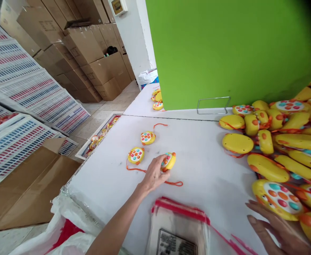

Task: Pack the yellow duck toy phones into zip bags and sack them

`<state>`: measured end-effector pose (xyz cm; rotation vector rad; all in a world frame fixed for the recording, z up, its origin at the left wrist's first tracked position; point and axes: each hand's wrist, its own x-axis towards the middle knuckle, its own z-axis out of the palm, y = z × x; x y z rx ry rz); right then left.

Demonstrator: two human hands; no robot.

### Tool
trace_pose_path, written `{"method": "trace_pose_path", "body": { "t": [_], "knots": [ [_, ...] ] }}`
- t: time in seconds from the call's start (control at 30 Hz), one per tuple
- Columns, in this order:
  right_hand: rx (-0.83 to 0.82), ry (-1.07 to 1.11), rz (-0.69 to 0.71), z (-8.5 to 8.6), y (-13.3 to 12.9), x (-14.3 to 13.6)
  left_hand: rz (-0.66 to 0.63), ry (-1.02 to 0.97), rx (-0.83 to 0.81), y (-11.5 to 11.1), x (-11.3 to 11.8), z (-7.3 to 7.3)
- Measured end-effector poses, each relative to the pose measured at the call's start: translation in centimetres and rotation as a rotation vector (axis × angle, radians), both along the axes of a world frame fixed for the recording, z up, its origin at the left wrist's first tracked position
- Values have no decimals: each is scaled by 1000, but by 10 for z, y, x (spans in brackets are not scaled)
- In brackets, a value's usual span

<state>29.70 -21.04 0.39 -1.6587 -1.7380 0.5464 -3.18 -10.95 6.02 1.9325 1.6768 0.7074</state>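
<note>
My left hand (pixel 155 173) grips a yellow toy (pixel 172 162) with coloured dots at the table's middle; its orange cord lies on the white surface. Two similar toys, one (pixel 136 156) to the left and one (pixel 148 137) further back, lie dots up. My right hand (pixel 277 226) has its fingers apart beside a dotted toy (pixel 280 199) at the near edge of a large pile of yellow toys (pixel 268 168). Between my hands, near the front, lies a stack of clear bags (pixel 180 219) with red top edges and a dark printed label.
A green panel (pixel 224 53) stands behind the table (pixel 197 141), with a wire frame (pixel 213 106) at its foot. White crates (pixel 38 95), an open carton (pixel 28 184) and a plastic bag (pixel 78 216) are at the left. Stacked cartons (pixel 86 46) stand further back.
</note>
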Motion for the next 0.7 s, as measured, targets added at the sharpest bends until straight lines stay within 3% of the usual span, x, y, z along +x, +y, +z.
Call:
{"method": "trace_pose_path", "body": {
  "t": [0.13, 0.23, 0.33, 0.4, 0.53, 0.7],
  "knots": [
    [-109, 261, 48, 30, 13, -53, -135, -138, -128, -19, 24, 20],
    [-154, 473, 178, 48, 28, -83, -289, -296, -256, -32, 45, 37],
    [-168, 684, 311, 56, 35, -91, -362, -382, -349, -45, 59, 48],
    [-142, 776, 319, 57, 33, -89, -333, -377, -289, -54, 64, 50],
    [-51, 796, 223, 53, 20, -86, -339, -360, -105, -66, 69, 47],
    [39, 587, 135, 50, 13, -93, -424, -295, -86, -68, 78, 46]
  ]
}}
